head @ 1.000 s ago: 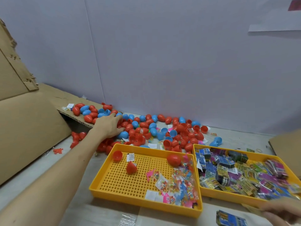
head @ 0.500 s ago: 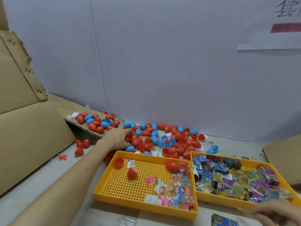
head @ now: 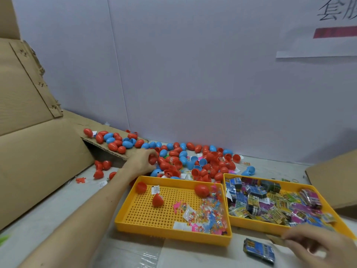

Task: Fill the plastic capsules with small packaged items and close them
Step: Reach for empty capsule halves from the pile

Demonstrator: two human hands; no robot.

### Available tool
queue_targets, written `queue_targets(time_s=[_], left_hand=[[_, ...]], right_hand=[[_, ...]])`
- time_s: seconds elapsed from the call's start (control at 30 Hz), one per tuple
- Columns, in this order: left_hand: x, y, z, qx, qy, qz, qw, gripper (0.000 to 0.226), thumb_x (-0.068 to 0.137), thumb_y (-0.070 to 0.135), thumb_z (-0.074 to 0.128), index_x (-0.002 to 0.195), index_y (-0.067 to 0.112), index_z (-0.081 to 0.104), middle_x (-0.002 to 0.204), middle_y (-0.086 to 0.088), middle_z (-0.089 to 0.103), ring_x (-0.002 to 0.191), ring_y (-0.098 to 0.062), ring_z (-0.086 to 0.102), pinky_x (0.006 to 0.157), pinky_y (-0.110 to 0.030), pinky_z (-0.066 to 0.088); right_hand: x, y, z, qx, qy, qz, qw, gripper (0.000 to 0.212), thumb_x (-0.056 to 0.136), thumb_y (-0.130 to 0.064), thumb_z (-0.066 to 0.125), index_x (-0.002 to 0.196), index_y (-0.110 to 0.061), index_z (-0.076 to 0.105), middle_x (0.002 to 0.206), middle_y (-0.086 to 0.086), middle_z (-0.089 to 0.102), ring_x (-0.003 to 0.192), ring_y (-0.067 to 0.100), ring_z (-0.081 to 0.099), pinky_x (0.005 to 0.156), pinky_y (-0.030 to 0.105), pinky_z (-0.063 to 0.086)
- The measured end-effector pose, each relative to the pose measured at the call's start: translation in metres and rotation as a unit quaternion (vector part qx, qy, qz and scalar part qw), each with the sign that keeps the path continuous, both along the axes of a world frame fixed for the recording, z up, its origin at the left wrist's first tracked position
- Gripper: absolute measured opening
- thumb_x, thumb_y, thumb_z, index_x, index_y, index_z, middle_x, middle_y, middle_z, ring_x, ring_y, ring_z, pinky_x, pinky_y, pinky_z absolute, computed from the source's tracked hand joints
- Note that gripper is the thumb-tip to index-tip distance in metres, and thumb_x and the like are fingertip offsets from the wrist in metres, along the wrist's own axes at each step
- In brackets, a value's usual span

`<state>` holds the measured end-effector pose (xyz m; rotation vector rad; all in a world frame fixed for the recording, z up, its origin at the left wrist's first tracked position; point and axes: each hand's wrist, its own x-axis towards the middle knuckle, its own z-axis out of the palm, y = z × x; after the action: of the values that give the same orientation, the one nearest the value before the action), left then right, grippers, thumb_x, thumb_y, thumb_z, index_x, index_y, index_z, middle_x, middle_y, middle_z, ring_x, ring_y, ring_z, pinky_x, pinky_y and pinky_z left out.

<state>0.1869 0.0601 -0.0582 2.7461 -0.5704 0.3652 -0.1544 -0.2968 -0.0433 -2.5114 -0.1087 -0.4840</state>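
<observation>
Left hand is stretched far out at the near edge of the heap of red and blue egg-shaped plastic capsules along the wall, fingers curled round one red plastic capsule. Just below the heap sit two trays side by side: the yellow perforated plastic tray with three red capsule pieces and clear bags of coloured bits, and the yellow tray on the right, packed with small printed packets. Right hand is low at the corner, blurred, grip impossible to call, just beside a blue foil packet lying on the surface.
</observation>
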Motion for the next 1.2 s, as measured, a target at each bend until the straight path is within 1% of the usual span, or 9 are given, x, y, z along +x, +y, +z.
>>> queue_targets(time_s=[0.13, 0.23, 0.3, 0.4, 0.5, 0.63, 0.73, 0.87, 1.2], left_hand=[[-0.006, 0.001, 0.016, -0.258, 0.033, 0.048, 0.964, 0.039, 0.081, 0.021, 0.079, 0.117, 0.023, 0.066, 0.109, 0.001, 0.062, 0.097, -0.017, 0.06, 0.07, -0.024, 0.048], [-0.027, -0.004, 0.049, -0.354, 0.131, -0.017, 0.926, 0.029, 0.088, 0.021, 0.076, 0.112, 0.034, 0.065, 0.115, 0.002, 0.056, 0.097, -0.017, 0.06, 0.062, -0.022, 0.053], [-0.055, -0.011, 0.066, -0.4, 0.195, -0.075, 0.892, 0.028, 0.089, 0.024, 0.075, 0.109, 0.042, 0.067, 0.119, 0.003, 0.056, 0.096, -0.02, 0.064, 0.058, -0.023, 0.056], [-0.093, -0.018, 0.074, -0.504, 0.284, -0.137, 0.804, 0.027, 0.083, 0.033, 0.073, 0.109, 0.041, 0.072, 0.12, -0.002, 0.062, 0.084, -0.018, 0.072, 0.057, -0.023, 0.055], [-0.117, -0.019, 0.068, -0.607, 0.36, -0.135, 0.696, 0.03, 0.081, 0.041, 0.07, 0.11, 0.035, 0.075, 0.104, -0.002, 0.072, 0.06, -0.009, 0.062, 0.046, -0.019, 0.048], [-0.132, -0.018, 0.055, -0.692, 0.405, -0.116, 0.587, 0.042, 0.093, 0.044, 0.06, 0.124, 0.018, 0.071, 0.11, -0.009, 0.074, 0.06, -0.014, 0.06, 0.045, -0.023, 0.047], [-0.139, -0.016, 0.05, -0.695, 0.392, -0.113, 0.592, 0.041, 0.092, 0.046, 0.057, 0.118, 0.02, 0.076, 0.123, -0.012, 0.072, 0.086, -0.022, 0.07, 0.078, -0.035, 0.055], [-0.144, -0.012, 0.044, -0.705, 0.374, -0.125, 0.59, 0.051, 0.093, 0.055, 0.051, 0.123, 0.021, 0.073, 0.13, -0.013, 0.068, 0.115, -0.028, 0.068, 0.108, -0.048, 0.04], [-0.137, 0.002, 0.038, -0.756, 0.35, -0.102, 0.543, 0.062, 0.099, 0.061, 0.04, 0.127, 0.013, 0.067, 0.127, -0.016, 0.069, 0.12, -0.035, 0.065, 0.103, -0.048, 0.047]], right_hand=[[0.0, -0.001, 0.001, -0.016, -0.041, -0.006, 0.999, 0.061, 0.037, 0.013, 0.096, 0.065, -0.036, 0.071, 0.074, -0.022, 0.065, 0.055, -0.009, 0.056, 0.045, 0.002, 0.039], [0.0, -0.012, -0.004, -0.009, -0.049, -0.027, 0.998, 0.062, 0.048, 0.01, 0.093, 0.067, -0.044, 0.07, 0.062, -0.021, 0.063, 0.055, -0.001, 0.058, 0.046, 0.006, 0.041], [-0.002, -0.016, -0.006, -0.006, -0.034, -0.034, 0.999, 0.066, 0.052, 0.008, 0.092, 0.083, -0.047, 0.07, 0.062, -0.02, 0.064, 0.054, 0.002, 0.058, 0.046, 0.011, 0.043], [-0.003, -0.015, -0.006, 0.008, -0.02, -0.039, 0.999, 0.068, 0.056, 0.006, 0.092, 0.089, -0.049, 0.069, 0.066, -0.02, 0.066, 0.055, 0.003, 0.059, 0.046, 0.013, 0.044], [-0.007, -0.009, -0.001, 0.012, -0.014, -0.037, 0.999, 0.068, 0.057, 0.007, 0.091, 0.089, -0.048, 0.068, 0.068, -0.021, 0.066, 0.058, 0.002, 0.059, 0.047, 0.011, 0.042], [-0.011, 0.0, 0.006, 0.029, -0.023, -0.035, 0.999, 0.07, 0.057, 0.012, 0.09, 0.09, -0.046, 0.068, 0.065, -0.021, 0.066, 0.057, 0.002, 0.059, 0.048, 0.012, 0.043], [-0.011, 0.003, 0.008, 0.036, -0.024, -0.027, 0.999, 0.071, 0.058, 0.012, 0.09, 0.088, -0.049, 0.069, 0.061, -0.02, 0.064, 0.056, 0.002, 0.059, 0.048, 0.01, 0.042], [-0.012, 0.003, 0.008, 0.036, -0.018, -0.012, 0.999, 0.071, 0.058, 0.012, 0.09, 0.087, -0.048, 0.068, 0.06, -0.021, 0.064, 0.055, 0.0, 0.059, 0.048, 0.007, 0.04], [-0.01, -0.001, 0.003, 0.026, -0.027, -0.001, 0.999, 0.067, 0.062, 0.012, 0.088, 0.089, -0.045, 0.068, 0.063, -0.02, 0.065, 0.058, 0.001, 0.06, 0.049, 0.009, 0.041]])
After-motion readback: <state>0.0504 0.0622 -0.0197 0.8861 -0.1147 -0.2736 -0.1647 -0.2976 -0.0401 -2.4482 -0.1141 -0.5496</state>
